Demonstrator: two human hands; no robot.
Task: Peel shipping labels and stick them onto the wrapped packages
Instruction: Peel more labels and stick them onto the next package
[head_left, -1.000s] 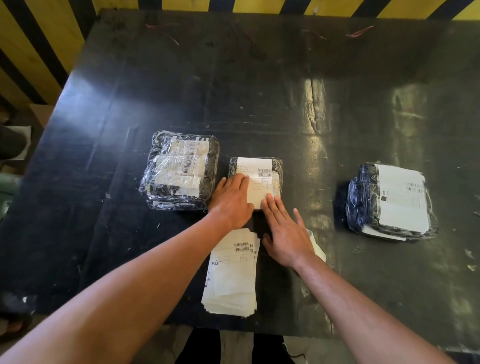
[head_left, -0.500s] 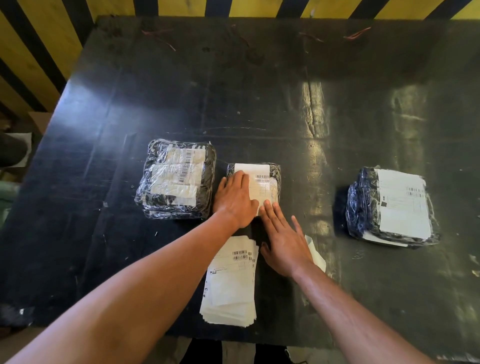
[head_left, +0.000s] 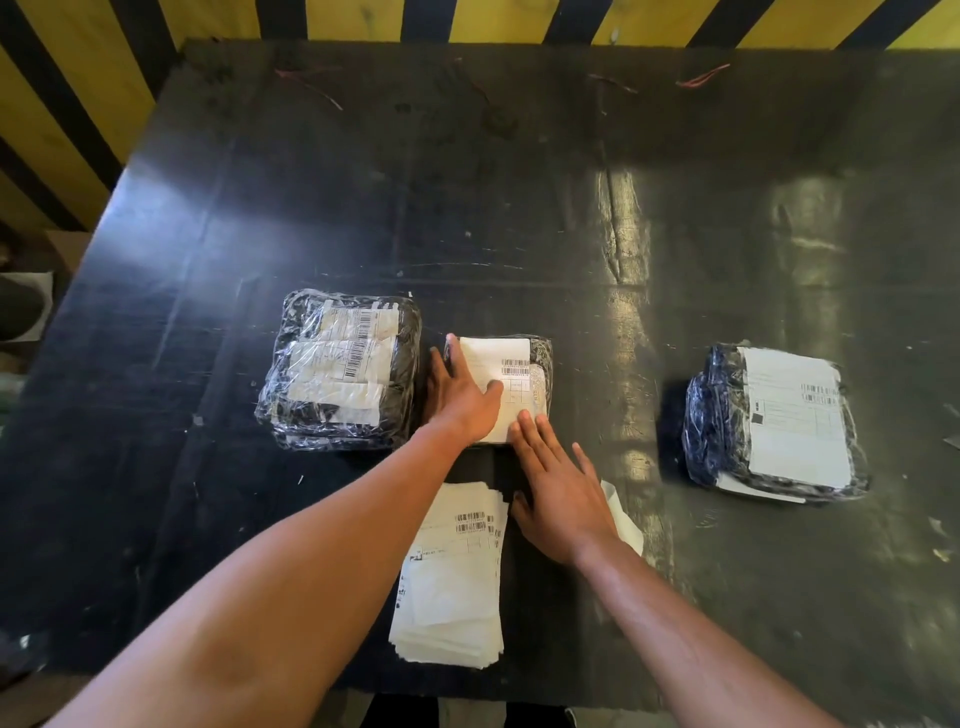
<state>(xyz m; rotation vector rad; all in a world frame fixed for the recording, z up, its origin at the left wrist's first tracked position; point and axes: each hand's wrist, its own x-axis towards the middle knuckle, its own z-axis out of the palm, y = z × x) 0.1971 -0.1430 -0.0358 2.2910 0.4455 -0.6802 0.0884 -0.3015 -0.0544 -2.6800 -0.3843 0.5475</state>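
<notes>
Left hand (head_left: 460, 397) slid leftward; flat fingers (head_left: 524, 421) press label (head_left: 498, 379).

The tabletop (head_left: 519, 208) is dark and worn, scuffed and scratched, with a dull sheen that catches the light toward three o'clock. The packages (head_left: 343, 369) wear crinkled, glossy clear plastic film over dark contents. Their labels (head_left: 795, 415) and the loose label stack (head_left: 452, 582) at six o'clock are matt white paper.

left hand (head_left: 460, 397) | fingers now spread, slid left across label (head_left: 498, 384) | right hand (head_left: 558, 493) seemingly unmoved
</notes>
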